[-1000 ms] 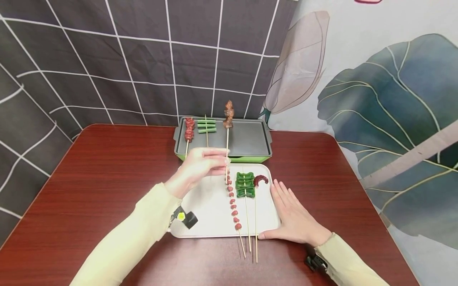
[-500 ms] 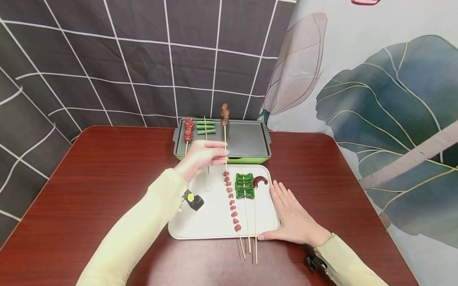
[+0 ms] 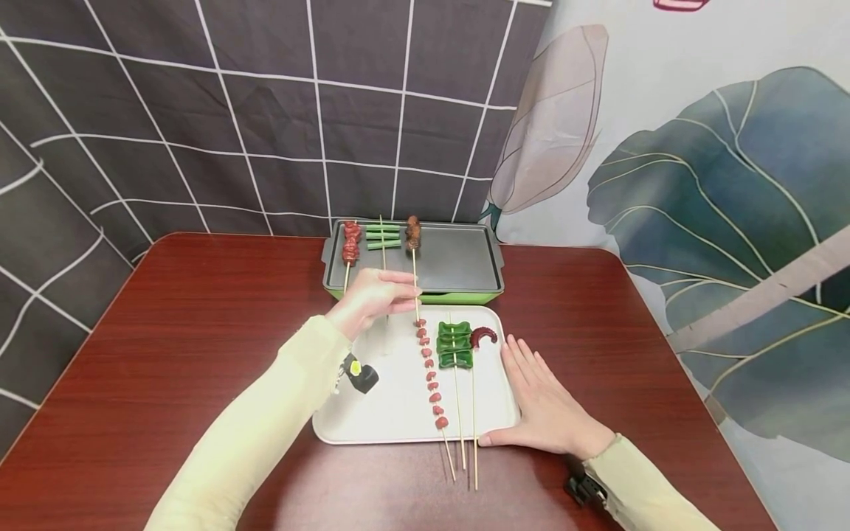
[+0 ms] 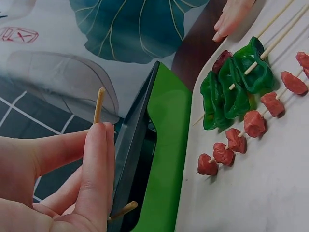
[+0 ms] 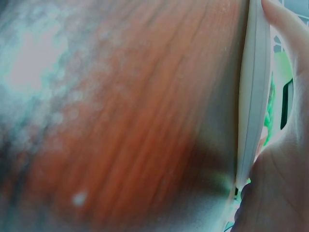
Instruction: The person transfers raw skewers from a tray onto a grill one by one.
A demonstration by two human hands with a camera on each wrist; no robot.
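Note:
My left hand pinches the stick of a brown meat skewer, whose meat end overlaps the grey grill plate. In the left wrist view the stick's end pokes out past the fingertips. My right hand rests with straight fingers along the right edge of the white tray, thumb at its front corner. On that tray lie a skewer of small red pieces, a green pepper skewer and a dark red tentacle skewer.
A red meat skewer and a skewer of green stalks lie on the left of the grill, which has a green base. The reddish wooden table backs onto a dark gridded cloth.
My left hand has moved slightly left and forward, and the brown meat end has come down toward the grill plate. My right hand has stayed in place.

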